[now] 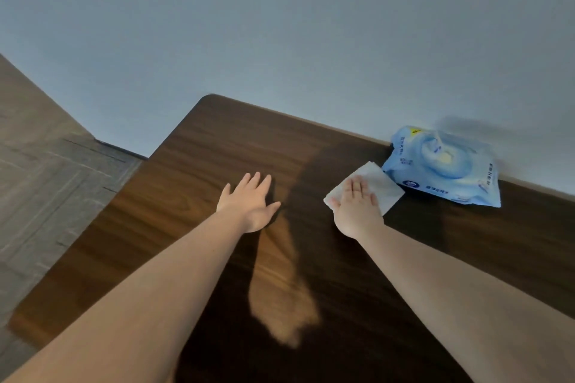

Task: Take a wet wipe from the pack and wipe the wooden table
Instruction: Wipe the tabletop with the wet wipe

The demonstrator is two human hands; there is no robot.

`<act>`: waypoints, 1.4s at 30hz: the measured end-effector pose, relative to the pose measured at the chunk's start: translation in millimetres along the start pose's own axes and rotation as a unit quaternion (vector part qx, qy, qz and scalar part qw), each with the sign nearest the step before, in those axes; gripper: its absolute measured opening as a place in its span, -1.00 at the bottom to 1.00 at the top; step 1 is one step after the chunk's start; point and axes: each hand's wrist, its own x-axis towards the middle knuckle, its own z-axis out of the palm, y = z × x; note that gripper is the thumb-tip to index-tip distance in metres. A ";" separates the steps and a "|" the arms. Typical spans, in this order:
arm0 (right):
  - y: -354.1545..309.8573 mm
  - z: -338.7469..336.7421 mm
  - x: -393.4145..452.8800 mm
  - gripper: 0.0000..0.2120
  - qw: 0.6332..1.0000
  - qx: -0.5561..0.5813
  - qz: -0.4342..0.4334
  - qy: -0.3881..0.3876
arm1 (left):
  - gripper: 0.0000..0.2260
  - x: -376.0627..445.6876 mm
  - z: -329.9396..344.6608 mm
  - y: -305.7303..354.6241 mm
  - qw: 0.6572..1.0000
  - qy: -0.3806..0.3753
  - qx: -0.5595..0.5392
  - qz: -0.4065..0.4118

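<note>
A dark wooden table point(193, 183) fills the lower part of the view. A light blue pack of wet wipes point(445, 166) lies at its far right edge against the wall. A white wet wipe point(384, 186) lies spread flat on the wood just left of the pack. My right hand point(357, 207) presses flat on the wipe, fingers together, covering its near part. My left hand point(249, 202) rests flat on the bare wood to the left, fingers apart and holding nothing.
A plain grey wall point(280, 40) rises behind the table's far edge. Grey-brown wood-pattern floor point(46, 171) shows to the left, past the table's rounded corner. A bright patch of light point(280, 283) lies on the table between my forearms.
</note>
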 end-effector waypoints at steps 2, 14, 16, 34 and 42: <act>-18.1 10.6 5.8 -0.41 1.000 -0.002 -0.019 -0.008 | -0.36 -4.0 7.0 -17.4 1.000 -0.007 0.018 -0.015; -151.4 16.9 47.7 -0.38 0.970 -0.066 -0.217 -0.086 | 0.08 -27.0 58.9 -106.6 0.988 -0.002 -0.011 -0.154; -175.3 16.7 53.5 -0.38 0.964 -0.074 -0.242 -0.085 | 0.08 -25.6 62.6 -107.7 0.989 0.010 -0.028 -0.147; -231.0 41.1 58.9 -0.42 0.955 -0.055 -0.289 -0.031 | 0.06 -19.3 69.0 -127.2 0.988 0.035 -0.043 -0.145; -103.0 34.1 24.8 -0.41 0.984 -0.032 -0.168 -0.049 | -0.04 -25.1 51.4 -109.0 0.993 0.004 0.050 -0.105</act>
